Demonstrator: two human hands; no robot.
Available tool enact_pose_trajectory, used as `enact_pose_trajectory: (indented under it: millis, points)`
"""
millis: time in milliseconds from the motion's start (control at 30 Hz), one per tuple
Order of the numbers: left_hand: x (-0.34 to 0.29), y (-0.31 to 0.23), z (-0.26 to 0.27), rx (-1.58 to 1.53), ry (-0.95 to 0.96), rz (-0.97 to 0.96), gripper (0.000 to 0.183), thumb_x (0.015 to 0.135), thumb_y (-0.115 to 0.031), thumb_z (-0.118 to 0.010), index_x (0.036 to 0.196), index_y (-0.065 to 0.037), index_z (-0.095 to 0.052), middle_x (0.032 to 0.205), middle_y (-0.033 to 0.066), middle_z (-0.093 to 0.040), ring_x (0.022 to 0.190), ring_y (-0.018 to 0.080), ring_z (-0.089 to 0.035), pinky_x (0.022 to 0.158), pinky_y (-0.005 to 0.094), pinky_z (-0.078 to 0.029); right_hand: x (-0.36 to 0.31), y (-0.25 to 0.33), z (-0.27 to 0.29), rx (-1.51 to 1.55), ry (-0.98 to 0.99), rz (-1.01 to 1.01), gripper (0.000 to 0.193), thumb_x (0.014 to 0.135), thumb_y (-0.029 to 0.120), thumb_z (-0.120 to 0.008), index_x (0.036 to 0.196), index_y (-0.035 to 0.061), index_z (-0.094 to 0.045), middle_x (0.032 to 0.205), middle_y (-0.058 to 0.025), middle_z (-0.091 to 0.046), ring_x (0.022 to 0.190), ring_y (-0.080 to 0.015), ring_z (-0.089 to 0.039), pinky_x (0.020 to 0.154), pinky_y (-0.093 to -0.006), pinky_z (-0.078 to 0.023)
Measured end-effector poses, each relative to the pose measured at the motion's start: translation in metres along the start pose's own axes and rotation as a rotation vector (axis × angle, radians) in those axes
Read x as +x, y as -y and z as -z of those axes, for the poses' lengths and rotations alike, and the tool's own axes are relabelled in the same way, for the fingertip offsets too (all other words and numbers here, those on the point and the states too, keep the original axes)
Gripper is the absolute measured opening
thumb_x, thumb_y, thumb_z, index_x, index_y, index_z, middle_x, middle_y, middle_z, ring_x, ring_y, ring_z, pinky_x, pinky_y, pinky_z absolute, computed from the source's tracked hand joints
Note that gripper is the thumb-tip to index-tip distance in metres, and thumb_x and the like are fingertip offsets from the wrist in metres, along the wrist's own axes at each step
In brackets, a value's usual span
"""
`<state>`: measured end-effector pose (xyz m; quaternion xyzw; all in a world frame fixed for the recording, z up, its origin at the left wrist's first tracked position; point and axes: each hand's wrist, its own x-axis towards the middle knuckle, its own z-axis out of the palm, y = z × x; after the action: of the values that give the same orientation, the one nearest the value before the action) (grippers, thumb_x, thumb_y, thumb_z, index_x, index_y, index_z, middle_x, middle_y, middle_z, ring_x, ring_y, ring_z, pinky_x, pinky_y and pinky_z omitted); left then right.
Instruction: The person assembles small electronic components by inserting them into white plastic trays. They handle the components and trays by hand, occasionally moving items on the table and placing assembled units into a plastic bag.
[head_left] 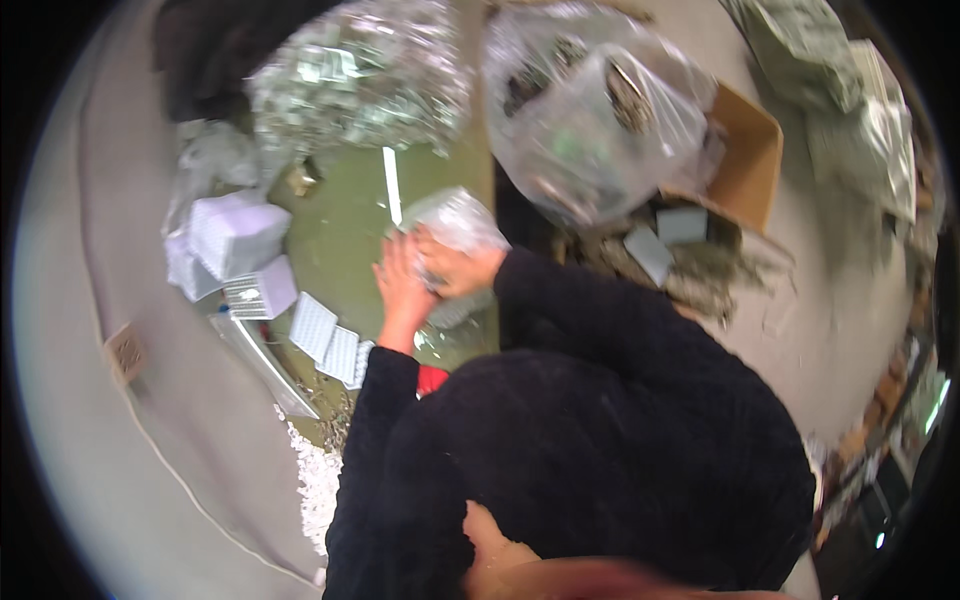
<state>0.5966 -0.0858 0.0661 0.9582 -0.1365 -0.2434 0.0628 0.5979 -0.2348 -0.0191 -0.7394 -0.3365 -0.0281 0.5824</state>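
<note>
A crumpled clear plastic bag (458, 217) lies on the green tabletop in front of me. My right hand (466, 268) is closed on its near side, with the fingers curled into the film. Right beside it, my left hand (403, 285) rests with fingers stretched out toward the bag's left edge. The two hands touch or nearly touch. What the bag contains, if anything, is blurred. Just beyond my left fingertips is a narrow white strip (392, 186).
A heap of small clear plastic bags (370, 75) fills the table's far end. White gridded trays (314, 325) and stacked lilac-white blocks (238, 235) line the left edge. A big clear sack (600, 120) and a cardboard box (752, 150) stand at the right.
</note>
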Motion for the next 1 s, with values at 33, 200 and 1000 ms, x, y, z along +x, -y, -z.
enact_pose_trajectory:
  millis: [33,200,1000]
  points:
    - [0.000,0.002,-0.006,-0.013,0.022,0.004,0.120,0.060,-0.033,-0.088,0.156,-0.016,-0.019,0.163,0.0107,-0.017,0.150,0.0338,-0.015,0.116,0.0634,-0.018,-0.006,0.000,-0.004,0.015,-0.013,-0.001,0.062,0.072,0.022,-0.074,0.122,-0.0068,-0.052,0.134,-0.0299,-0.043,0.138,-0.0498,-0.028,0.118,-0.0599,-0.014]
    - [0.007,0.016,-0.020,0.002,-0.086,-0.058,0.121,0.062,-0.031,-0.087,0.158,-0.017,-0.014,0.164,0.0098,-0.014,0.151,0.0345,-0.011,0.116,0.0633,-0.017,-0.007,-0.003,-0.007,-0.125,0.009,0.020,0.056,0.068,0.024,-0.078,0.109,-0.0094,-0.059,0.133,-0.0294,-0.044,0.137,-0.0493,-0.032,0.118,-0.0483,-0.024]
    - [-0.021,0.003,0.014,-0.045,-0.010,-0.004,0.125,0.056,-0.038,-0.089,0.157,-0.020,-0.018,0.162,0.0119,-0.021,0.150,0.0339,-0.016,0.114,0.0668,-0.018,-0.089,0.164,0.039,-0.237,-0.293,-0.200,0.026,0.074,-0.004,-0.065,0.099,0.0042,-0.066,0.094,-0.0094,-0.066,0.095,-0.0288,-0.063,0.084,-0.0394,-0.050]
